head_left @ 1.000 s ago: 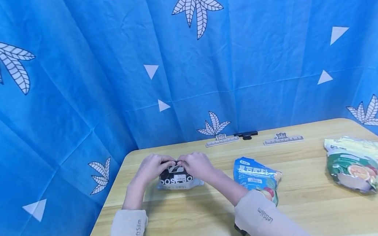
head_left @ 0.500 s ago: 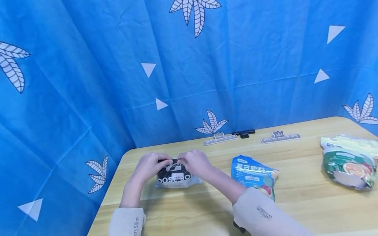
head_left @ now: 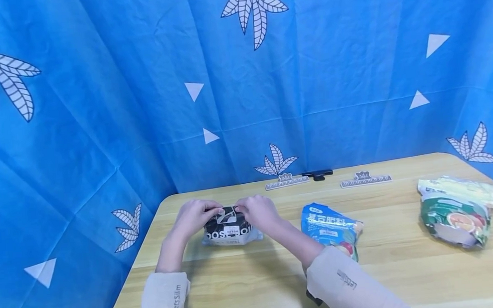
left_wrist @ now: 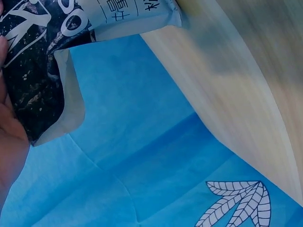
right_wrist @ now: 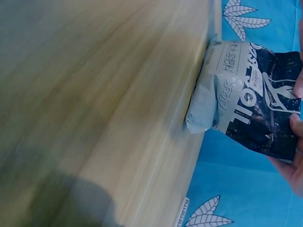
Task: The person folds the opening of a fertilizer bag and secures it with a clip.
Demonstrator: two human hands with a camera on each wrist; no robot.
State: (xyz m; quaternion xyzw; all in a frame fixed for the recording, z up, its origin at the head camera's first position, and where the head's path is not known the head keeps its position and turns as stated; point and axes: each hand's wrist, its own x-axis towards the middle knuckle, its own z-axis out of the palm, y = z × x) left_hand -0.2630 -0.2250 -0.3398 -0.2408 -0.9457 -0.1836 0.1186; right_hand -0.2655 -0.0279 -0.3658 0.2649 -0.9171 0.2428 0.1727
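The grip is narrow on both sides: the left hand [head_left: 194, 219] and the right hand [head_left: 257, 213] each pinch the top edge of a black-and-white bag [head_left: 228, 232] between thumb and fingers, near each other. Largest of all is a blue curtain [head_left: 242, 87], printed with white leaves and triangles, hanging behind and to both sides. Before it lies the wood-grained counter [head_left: 238, 283]. Two pale sleeves [head_left: 354, 285] with dark lettering reach in over the near edge. A green bag [head_left: 457, 215], pictured with cut fruit, lies at the far right of the counter; a blue bag [head_left: 331, 229] lies nearer the middle, partly hidden by the right sleeve. The black-and-white bag is upright on the left part. Along the back edge are two white clips [head_left: 365, 180] with ruler-like bars, and between them a smaller black clip [head_left: 318, 175]. A dark object [head_left: 313, 298], mostly hidden, shows beside the right sleeve.
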